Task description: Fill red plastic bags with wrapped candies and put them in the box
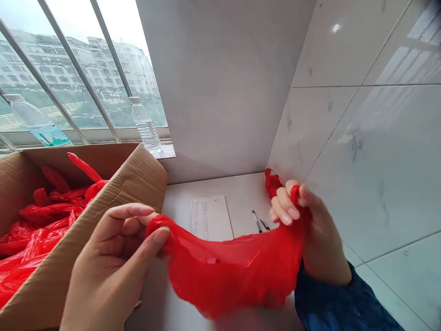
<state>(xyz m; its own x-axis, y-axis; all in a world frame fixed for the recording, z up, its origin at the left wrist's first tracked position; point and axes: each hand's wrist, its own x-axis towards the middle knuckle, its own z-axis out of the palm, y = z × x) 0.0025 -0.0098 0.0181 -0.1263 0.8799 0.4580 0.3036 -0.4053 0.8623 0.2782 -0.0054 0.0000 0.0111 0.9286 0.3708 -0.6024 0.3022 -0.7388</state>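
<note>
A red plastic bag is stretched between both my hands above a white counter. My left hand pinches the bag's left end between thumb and fingers. On the right, my right hand has its fingers closed round the bag's other end, which loops over a fingertip. A dark blue sleeve covers my right forearm. The bag's lower part is blurred.
An open cardboard box at left holds several red bags. A printed sheet and two pens lie on the counter. Two water bottles stand on the window sill. A tiled wall closes the right side.
</note>
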